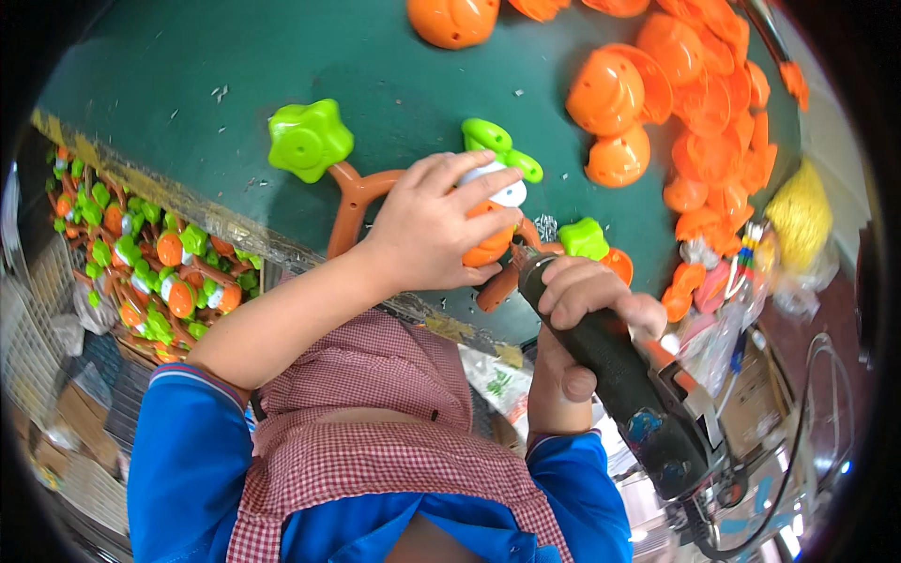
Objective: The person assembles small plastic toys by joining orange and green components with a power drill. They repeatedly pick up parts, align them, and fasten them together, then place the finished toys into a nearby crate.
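Observation:
On the green tabletop lies a plastic toy with a brown branch-shaped frame. Its ends carry a large green flower-shaped piece and a smaller green star-shaped piece. An orange and white body with green leaf-like parts sits at the frame's middle. My left hand is closed over this body, pressing it to the frame and hiding part of both. In my right hand is a black electric screwdriver, its tip touching or very close to the toy beside the orange body.
Orange plastic shells are heaped at the right and far side. Tiny screws lie behind the toy. Past the worn table edge, similar toys fill the left side. A yellow bag and a cable are at right.

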The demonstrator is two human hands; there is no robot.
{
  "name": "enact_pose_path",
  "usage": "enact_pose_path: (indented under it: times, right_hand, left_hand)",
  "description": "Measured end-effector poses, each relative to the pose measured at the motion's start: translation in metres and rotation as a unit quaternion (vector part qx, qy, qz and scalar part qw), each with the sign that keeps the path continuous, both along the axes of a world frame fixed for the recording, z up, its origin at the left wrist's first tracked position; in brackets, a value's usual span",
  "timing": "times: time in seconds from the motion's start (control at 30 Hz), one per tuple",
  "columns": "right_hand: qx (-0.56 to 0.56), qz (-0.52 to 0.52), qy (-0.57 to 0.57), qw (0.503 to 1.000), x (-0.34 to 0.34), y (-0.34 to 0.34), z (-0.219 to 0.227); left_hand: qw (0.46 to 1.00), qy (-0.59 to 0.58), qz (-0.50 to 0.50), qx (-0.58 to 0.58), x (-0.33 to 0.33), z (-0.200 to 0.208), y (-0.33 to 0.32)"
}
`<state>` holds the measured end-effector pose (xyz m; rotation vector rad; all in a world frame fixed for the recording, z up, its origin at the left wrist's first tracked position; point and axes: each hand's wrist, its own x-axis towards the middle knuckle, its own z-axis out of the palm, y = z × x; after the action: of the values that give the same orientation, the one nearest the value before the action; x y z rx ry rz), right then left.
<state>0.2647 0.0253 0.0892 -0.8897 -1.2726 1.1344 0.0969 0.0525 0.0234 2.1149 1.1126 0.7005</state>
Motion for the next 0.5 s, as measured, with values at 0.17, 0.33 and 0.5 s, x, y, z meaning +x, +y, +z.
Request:
enact_pose_path:
  times: [0.17, 0.33, 0.5]
  right_hand:
    - [-0.008, -0.001, -0.005, 1.0, -0.008, 0.003, -0.002]
    - [0.001, -0.002, 0.024, 1.0, -0.004, -0.001, -0.014]
    - [0.038, -0.111, 0.042, 0.992, 0.011, 0.013, 0.013]
  left_hand:
    - [1.0, -0.024, 0.015, 0.005, 0.001, -0.005, -0.003]
    - [0.999, -0.039, 0.022, 0.008, 0.001, -0.005, -0.003]
    - [0.999, -0.046, 0.005, 0.003, -0.002, -0.006, -0.003]
